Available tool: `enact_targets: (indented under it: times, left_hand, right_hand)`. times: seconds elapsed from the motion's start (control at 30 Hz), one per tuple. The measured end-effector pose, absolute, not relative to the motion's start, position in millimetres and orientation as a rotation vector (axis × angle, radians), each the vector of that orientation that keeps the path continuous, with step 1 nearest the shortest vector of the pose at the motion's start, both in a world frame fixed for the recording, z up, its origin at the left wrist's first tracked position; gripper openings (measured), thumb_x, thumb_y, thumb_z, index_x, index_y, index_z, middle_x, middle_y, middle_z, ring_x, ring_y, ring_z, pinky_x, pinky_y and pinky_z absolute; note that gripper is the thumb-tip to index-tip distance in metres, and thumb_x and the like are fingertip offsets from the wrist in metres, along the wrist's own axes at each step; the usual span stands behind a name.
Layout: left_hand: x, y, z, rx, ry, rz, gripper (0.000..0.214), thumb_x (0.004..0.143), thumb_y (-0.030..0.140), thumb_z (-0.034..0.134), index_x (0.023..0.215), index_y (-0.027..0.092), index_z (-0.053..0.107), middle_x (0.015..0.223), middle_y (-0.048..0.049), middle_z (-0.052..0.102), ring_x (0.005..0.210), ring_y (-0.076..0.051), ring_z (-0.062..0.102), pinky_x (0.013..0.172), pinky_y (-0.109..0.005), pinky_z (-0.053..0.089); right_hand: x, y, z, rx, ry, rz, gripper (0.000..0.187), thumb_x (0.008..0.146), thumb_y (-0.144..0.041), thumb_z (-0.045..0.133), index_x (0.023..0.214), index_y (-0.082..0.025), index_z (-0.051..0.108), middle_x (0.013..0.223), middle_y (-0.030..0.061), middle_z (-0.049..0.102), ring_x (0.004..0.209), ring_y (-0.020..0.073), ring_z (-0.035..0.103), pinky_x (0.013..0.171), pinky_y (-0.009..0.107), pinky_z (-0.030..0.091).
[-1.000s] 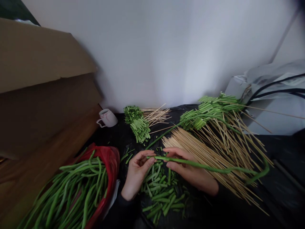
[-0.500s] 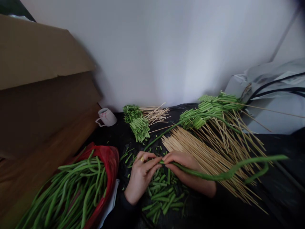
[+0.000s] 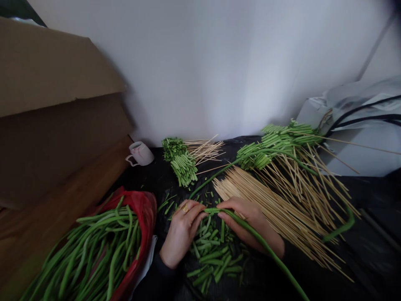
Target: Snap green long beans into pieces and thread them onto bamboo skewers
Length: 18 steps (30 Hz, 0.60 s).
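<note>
A long green bean (image 3: 247, 228) is stretched between my hands, its tail hanging down past my right wrist. With a ring on one finger, my left hand (image 3: 183, 230) pinches the bean's tip. The fingers of my right hand (image 3: 250, 221) close on the same bean a short way along. Below them lies a loose pile of short bean pieces (image 3: 216, 261) on black plastic sheeting. Another long bean (image 3: 209, 179) arcs from behind my left hand over the skewered bundles at the right.
Bare bamboo skewers (image 3: 266, 205) lie beside my right hand. Skewers threaded with bean pieces are stacked in a left bundle (image 3: 183, 167) and a right bundle (image 3: 282, 140). A red bag (image 3: 148, 209) of long beans, a white mug (image 3: 140, 154) and a cardboard box (image 3: 59, 71) stand at left.
The bean's tail has swung from pointing right to hanging down toward me. My hands have moved slightly apart, exposing a short stretch of bean between the fingers.
</note>
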State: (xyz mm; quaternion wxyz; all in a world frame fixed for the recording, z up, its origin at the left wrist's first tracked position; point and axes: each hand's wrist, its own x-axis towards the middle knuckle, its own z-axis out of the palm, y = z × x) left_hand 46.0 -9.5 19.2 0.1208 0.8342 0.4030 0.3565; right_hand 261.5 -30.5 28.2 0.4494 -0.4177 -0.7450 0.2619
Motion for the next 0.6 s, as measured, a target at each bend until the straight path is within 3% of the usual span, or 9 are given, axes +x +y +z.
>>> enact_targets:
  times: [0.27, 0.6]
  left_hand:
    - [50, -12, 26, 1.998, 1.127, 1.169, 0.007, 0.086, 0.024, 0.064, 0.082, 0.02, 0.067, 0.079, -0.0027, 0.064, 0.076, -0.017, 0.06, 0.07, -0.026, 0.045]
    - [70, -14, 4, 1.013, 1.038, 1.295, 0.026, 0.073, 0.038, 0.078, 0.076, 0.015, 0.067, 0.061, 0.0039, 0.053, 0.056, -0.008, 0.044, 0.055, -0.019, 0.037]
  right_hand:
    - [260, -30, 27, -1.099, -1.557, 0.954, 0.015, 0.09, -0.032, 0.058, 0.091, -0.022, 0.069, 0.082, 0.001, 0.071, 0.074, 0.0151, 0.065, 0.067, 0.025, 0.05]
    - [239, -36, 6, -1.111, -1.566, 0.872, 0.015, 0.091, -0.031, 0.056, 0.093, -0.021, 0.068, 0.078, 0.0012, 0.071, 0.069, 0.0141, 0.064, 0.063, 0.024, 0.048]
